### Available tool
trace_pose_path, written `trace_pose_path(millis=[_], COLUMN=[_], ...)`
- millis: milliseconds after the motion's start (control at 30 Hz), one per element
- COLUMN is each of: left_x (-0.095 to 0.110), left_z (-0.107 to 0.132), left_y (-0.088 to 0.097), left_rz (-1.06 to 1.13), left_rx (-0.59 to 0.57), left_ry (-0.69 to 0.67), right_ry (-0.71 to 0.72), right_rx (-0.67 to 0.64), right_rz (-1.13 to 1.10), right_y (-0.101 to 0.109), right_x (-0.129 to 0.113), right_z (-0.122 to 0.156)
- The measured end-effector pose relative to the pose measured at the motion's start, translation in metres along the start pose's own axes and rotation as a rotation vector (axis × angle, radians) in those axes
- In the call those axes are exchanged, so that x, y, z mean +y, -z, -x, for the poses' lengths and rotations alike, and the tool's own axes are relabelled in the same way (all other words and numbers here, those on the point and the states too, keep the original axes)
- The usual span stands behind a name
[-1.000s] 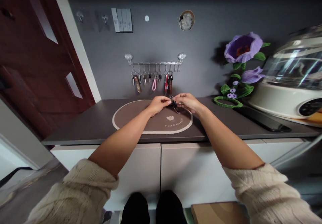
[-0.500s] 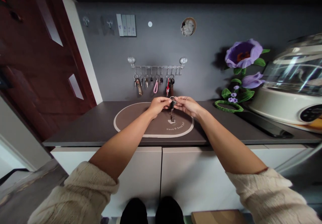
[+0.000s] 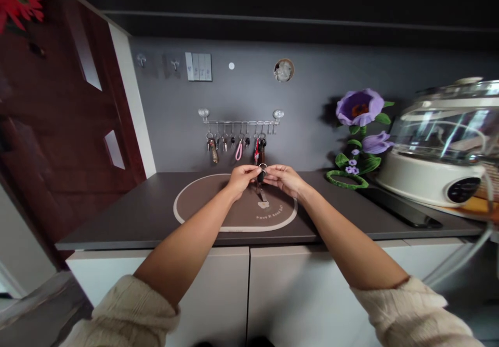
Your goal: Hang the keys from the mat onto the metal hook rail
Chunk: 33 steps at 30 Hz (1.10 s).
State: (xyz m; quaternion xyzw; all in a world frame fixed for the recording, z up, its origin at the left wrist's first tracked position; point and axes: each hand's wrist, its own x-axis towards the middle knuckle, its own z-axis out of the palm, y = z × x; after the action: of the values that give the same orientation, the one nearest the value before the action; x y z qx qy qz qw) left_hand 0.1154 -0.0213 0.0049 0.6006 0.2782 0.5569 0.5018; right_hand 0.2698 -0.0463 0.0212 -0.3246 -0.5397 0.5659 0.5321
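Observation:
Between my two hands hangs a key ring (image 3: 262,176) with a dark fob and keys or tags dangling below it. My left hand (image 3: 242,179) pinches the ring from the left side. From the right, my right hand (image 3: 286,179) has its fingers closed on the same ring. Both hands are above the brown oval mat (image 3: 210,207), close to the wall. Just behind them a clear hook rail (image 3: 241,123) carries several sets of keys, among them a pink loop strap (image 3: 239,150) and a brown strap (image 3: 213,151).
To the right stand a purple crocheted flower (image 3: 359,107) and a cream appliance with a clear top (image 3: 424,175). A black flat slab (image 3: 401,207) lies in front of them on the dark counter (image 3: 117,212). A dark red door (image 3: 66,103) is at left.
The view has tilted upward, so the wall and counter sit lower in the picture. Both hands keep hold of the key ring, and its dangling parts have swung slightly.

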Motion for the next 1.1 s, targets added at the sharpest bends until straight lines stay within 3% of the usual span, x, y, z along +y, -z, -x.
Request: trace_pose_path(millis=[633, 800, 1100], left_x=[-0.002, 0.0, -0.005], left_z=[-0.001, 0.0, -0.004], left_y=[0.002, 0.001, 0.005], left_rz=[0.063, 0.051, 0.009], left_rx=[0.092, 0.109, 0.134], left_ry=[0.022, 0.035, 0.019], right_ry=[0.078, 0.116, 0.115], right_rx=[0.148, 0.185, 0.392], right_rz=[-0.054, 0.002, 0.054], right_y=[0.0, 0.002, 0.009], right_x=[-0.029, -0.053, -0.078], right_z=[-0.003, -0.021, -0.068])
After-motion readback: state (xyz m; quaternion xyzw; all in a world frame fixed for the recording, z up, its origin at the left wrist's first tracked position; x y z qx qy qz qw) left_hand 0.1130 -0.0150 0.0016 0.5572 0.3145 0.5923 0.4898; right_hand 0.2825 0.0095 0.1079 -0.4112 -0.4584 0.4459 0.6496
